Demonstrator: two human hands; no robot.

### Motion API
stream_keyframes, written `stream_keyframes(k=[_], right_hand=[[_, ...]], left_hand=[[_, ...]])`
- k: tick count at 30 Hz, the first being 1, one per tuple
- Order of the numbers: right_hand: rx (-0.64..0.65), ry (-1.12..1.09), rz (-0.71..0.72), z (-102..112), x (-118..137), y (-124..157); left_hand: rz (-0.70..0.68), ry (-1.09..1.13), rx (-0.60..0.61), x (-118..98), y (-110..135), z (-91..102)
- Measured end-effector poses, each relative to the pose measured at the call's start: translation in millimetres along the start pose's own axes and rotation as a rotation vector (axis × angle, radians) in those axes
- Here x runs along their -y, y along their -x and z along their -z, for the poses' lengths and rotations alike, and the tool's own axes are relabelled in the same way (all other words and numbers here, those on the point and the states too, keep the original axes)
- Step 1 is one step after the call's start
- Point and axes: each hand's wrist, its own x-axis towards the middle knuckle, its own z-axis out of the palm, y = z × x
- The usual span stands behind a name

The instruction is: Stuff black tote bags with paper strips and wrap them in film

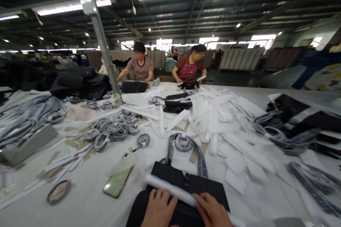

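Note:
A black handbag (210,191) lies in front of me at the bottom of the head view, its plastic-wrapped handle (201,159) stretching away from me. Across the bag runs a rolled white foam sheet (172,187), slanting down to the right. My left hand (159,207) has its fingers curled at the near side of the roll. With fingers pressed together, my right hand (211,210) grips the roll near its right end. A coiled, wrapped strap (183,143) sits just beyond the bag, inside the handle's loop. The bag's near part is partly hidden by my hands.
A phone (118,181) lies left of the bag. Coiled straps (114,127) are heaped farther left, beside a grey tape dispenser (29,143). White foam pieces (221,113) pile up at right, with black bags (301,113) beyond. Two co-workers (140,65) work across the table; a metal post (102,39) rises at left.

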Motion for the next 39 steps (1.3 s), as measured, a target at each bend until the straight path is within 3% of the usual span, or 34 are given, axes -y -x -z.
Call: stream_keyframes(k=[3, 5, 8, 13, 17, 20, 22, 25, 32, 35, 39], right_hand=[[0.171, -0.198, -0.157, 20.2, 11.6, -14.9], [0.284, -0.314, -0.214, 30.1, 13.4, -25.7], [0.419, -0.413, -0.245, 41.2, 11.2, -37.6], [0.617, -0.419, -0.178, 53.4, 14.3, -49.6], [0.769, -0.551, -0.101, 53.9, 21.5, -56.4], [0.878, -0.651, -0.116, 49.5, 25.3, -57.3], [0.883, -0.662, -0.165, 49.0, 25.0, -54.0], [0.762, -0.627, -0.281, 60.5, 12.9, -43.6], [0.329, -0.451, -0.566, 137.4, -36.7, 11.6], [0.372, -0.424, -0.505, 142.5, -32.7, 44.1], [0.461, -0.31, -0.314, 116.4, -16.1, 71.6]], left_hand=[[0.105, 0.109, 0.316, -3.8, -11.2, 34.7], [0.106, 0.155, 0.399, -8.0, -15.7, 48.3], [0.096, 0.186, 0.375, -16.1, -11.8, 58.6], [0.057, 0.155, 0.349, -23.7, 0.9, 71.1], [0.006, 0.124, 0.39, -21.2, -7.1, 76.5], [-0.035, 0.106, 0.51, -16.8, -22.7, 75.8], [-0.04, 0.095, 0.627, -14.4, -31.7, 74.2], [-0.02, 0.091, 0.711, -12.1, -37.8, 69.3], [0.017, 0.139, 0.758, -8.6, -36.1, 58.8], [0.022, 0.134, 0.775, -9.7, -34.6, 58.7], [0.041, 0.121, 0.766, -8.1, -33.3, 56.1]])
